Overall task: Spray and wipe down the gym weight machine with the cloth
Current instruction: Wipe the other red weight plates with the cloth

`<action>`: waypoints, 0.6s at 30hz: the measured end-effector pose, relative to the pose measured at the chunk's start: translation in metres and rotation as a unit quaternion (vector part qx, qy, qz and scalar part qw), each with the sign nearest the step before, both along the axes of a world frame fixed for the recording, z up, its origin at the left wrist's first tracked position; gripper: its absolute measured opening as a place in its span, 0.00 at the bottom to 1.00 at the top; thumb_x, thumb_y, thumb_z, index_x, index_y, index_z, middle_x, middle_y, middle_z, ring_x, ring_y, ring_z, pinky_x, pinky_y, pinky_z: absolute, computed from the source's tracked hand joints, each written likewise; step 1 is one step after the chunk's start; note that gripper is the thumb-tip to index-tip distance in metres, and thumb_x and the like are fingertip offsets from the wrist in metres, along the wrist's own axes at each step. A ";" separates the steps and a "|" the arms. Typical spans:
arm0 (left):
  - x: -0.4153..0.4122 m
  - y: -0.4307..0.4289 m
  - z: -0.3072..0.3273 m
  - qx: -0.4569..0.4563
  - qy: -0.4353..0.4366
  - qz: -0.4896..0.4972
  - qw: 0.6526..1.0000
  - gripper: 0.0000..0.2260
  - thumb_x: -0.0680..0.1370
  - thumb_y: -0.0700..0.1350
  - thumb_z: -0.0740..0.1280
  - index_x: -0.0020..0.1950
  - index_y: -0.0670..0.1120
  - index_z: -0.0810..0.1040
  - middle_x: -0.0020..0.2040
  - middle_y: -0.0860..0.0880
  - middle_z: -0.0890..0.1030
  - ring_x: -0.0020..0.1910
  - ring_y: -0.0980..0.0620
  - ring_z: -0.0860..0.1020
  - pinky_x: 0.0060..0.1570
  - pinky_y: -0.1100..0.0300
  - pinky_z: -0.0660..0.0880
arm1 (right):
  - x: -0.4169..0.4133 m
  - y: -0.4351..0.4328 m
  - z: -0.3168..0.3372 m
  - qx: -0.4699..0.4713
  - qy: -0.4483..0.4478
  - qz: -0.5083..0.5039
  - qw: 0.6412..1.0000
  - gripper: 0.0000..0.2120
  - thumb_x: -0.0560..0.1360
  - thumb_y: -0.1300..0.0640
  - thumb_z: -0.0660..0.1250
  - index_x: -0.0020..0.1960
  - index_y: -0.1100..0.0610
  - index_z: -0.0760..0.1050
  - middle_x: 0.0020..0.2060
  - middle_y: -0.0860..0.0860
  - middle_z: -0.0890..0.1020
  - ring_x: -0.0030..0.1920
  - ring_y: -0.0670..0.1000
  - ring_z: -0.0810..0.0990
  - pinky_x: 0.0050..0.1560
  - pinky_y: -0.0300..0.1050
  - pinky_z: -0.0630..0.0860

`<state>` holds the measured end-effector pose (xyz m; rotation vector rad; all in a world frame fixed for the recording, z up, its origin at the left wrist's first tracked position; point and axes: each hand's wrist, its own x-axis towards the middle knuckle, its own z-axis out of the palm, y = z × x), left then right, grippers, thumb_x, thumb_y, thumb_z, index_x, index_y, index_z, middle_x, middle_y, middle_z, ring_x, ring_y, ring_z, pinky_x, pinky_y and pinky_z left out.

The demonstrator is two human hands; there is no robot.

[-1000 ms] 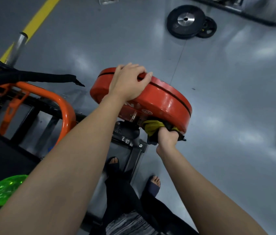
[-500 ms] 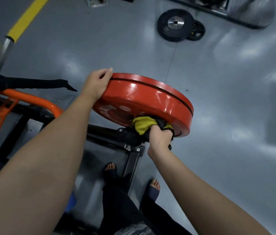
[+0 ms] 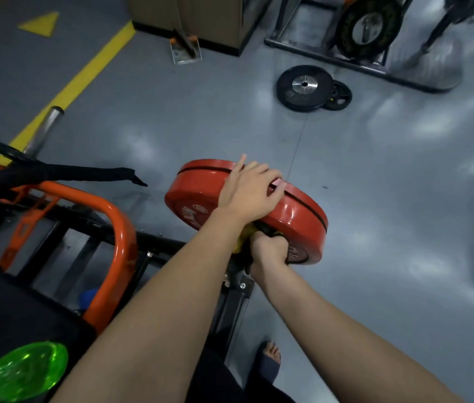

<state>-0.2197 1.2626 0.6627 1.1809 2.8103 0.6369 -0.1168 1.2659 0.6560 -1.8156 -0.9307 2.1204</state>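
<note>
Left hand: it lies on top of the red weight plate. The fingers bend over the far rim and hold it, and only the first finger sticks out straight.
Right hand: just under the left wrist, closed as a fist around the cloth and pressing it on the near face of the plate.
Cloth: yellow with a dark part, bunched inside the right fingers and mostly hidden. A small fold shows just left of the knuckles.
Red weight plate: it looks like two discs together with a dark groove between them. It is tilted, between the two hands.
Orange frame: well to the left of both hands.
Spray bottle: green, far back and left of the fingers, apart from both hands.
Black plates: flat on the grey floor, far beyond the left fingertips.
Foot: on the floor, below the right forearm.
</note>
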 end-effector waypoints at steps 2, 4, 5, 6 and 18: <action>-0.002 -0.004 0.002 -0.006 0.029 0.006 1.000 0.13 0.82 0.57 0.59 0.53 0.53 0.81 0.50 0.56 0.81 0.57 0.51 0.76 0.75 0.53 0.58 | 0.012 0.011 -0.001 0.010 -0.007 0.037 0.999 0.09 0.74 0.69 0.64 0.53 0.63 0.76 0.47 0.60 0.81 0.45 0.59 0.81 0.38 0.44 0.80; -0.002 -0.003 0.005 -0.005 0.032 0.013 0.999 0.13 0.82 0.57 0.59 0.53 0.53 0.81 0.50 0.56 0.81 0.57 0.52 0.76 0.73 0.55 0.59 | 0.025 0.022 -0.004 0.032 -0.019 0.063 0.997 0.08 0.74 0.71 0.62 0.50 0.63 0.75 0.46 0.60 0.81 0.42 0.56 0.81 0.36 0.43 0.78; -0.002 -0.003 0.007 -0.005 0.029 0.018 0.999 0.14 0.82 0.57 0.59 0.53 0.53 0.81 0.51 0.56 0.82 0.57 0.52 0.75 0.72 0.55 0.59 | 0.028 0.024 -0.005 0.039 -0.025 0.063 0.997 0.08 0.74 0.71 0.62 0.50 0.62 0.74 0.47 0.60 0.81 0.43 0.56 0.81 0.39 0.46 0.79; -0.001 -0.002 0.007 -0.005 0.026 0.021 0.999 0.14 0.82 0.57 0.58 0.54 0.53 0.81 0.52 0.57 0.82 0.57 0.53 0.75 0.72 0.55 0.59 | 0.029 0.023 -0.006 0.042 -0.031 0.050 0.997 0.09 0.74 0.71 0.62 0.50 0.61 0.74 0.47 0.59 0.81 0.43 0.56 0.81 0.42 0.48 0.80; -0.012 -0.015 0.011 0.021 -0.018 0.033 0.999 0.12 0.82 0.55 0.59 0.53 0.53 0.81 0.52 0.57 0.82 0.55 0.54 0.76 0.70 0.56 0.63 | 0.032 0.033 0.003 0.037 -0.051 0.040 0.997 0.10 0.75 0.70 0.64 0.44 0.57 0.70 0.45 0.56 0.77 0.41 0.54 0.77 0.47 0.50 0.76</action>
